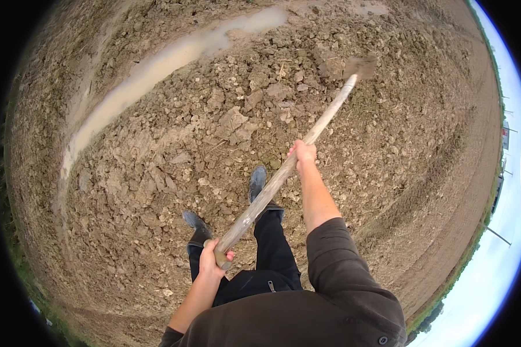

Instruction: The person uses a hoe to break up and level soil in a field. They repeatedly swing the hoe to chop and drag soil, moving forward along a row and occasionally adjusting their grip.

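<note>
A spade with a long wooden shaft (260, 204) slants across the view, from near my waist up to the right. My left hand (211, 261) is closed around the T-shaped grip (222, 260) at its lower end. Farther along, my right hand (304, 152) wraps the shaft about midway. The blade (359, 67) is blurred and soil-coloured, over or against the clods at the upper right; whether it touches them I cannot tell. Cloddy brown soil (230, 126) spreads beneath the tool and around my feet.
My rubber boots (258, 182) stand on lumpy ground, the right one beside the shaft. A long furrow of muddy water (156, 69) curves across the upper left. Bits of straw (282, 69) lie among the clods. Poles (497, 234) and greenery line the field's far right edge.
</note>
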A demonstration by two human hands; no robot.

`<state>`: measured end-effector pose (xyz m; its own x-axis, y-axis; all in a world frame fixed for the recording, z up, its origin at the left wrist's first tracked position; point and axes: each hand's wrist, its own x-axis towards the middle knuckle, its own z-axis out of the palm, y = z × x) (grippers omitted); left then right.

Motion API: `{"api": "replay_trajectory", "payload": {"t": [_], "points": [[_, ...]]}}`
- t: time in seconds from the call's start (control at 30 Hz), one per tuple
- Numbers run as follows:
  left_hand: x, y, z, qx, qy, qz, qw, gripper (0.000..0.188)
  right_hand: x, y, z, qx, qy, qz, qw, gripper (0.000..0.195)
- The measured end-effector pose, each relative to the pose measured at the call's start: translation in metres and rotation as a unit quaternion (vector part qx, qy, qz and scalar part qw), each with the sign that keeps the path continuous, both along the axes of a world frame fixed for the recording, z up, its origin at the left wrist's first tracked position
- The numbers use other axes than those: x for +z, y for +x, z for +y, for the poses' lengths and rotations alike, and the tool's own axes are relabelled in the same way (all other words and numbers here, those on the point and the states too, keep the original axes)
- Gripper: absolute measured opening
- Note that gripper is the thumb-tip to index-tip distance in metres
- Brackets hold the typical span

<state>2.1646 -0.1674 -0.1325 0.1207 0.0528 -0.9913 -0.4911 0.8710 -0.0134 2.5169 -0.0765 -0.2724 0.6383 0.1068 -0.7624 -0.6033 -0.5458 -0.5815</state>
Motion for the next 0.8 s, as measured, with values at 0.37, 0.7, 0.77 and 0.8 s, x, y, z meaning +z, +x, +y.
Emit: {"api": "replay_trajectory", "payload": {"t": [0.37, 0.7, 0.77, 0.8], "points": [[0.132, -0.136, -0.013, -0.113, -0.071, 0.261, 0.956, 0.025, 0.030, -0.190, -0.050, -0.042, 0.049, 0.282, 0.957, 0.013], [0.000, 0.076, 0.039, -0.154, 0.044, -0.062, 0.985, 0.015, 0.137, 0.063, -0.024, -0.049, 0.203, -0.037, 0.977, 0.015], [-0.003, 0.130, 0.043, -0.161, 0.055, -0.093, 0.981, 0.013, 0.139, 0.107, -0.019, -0.050, 0.220, -0.071, 0.972, 0.015], [0.005, 0.154, 0.053, -0.170, 0.060, -0.079, 0.980, 0.013, 0.139, 0.126, -0.012, -0.040, 0.212, -0.081, 0.973, 0.015]]}}
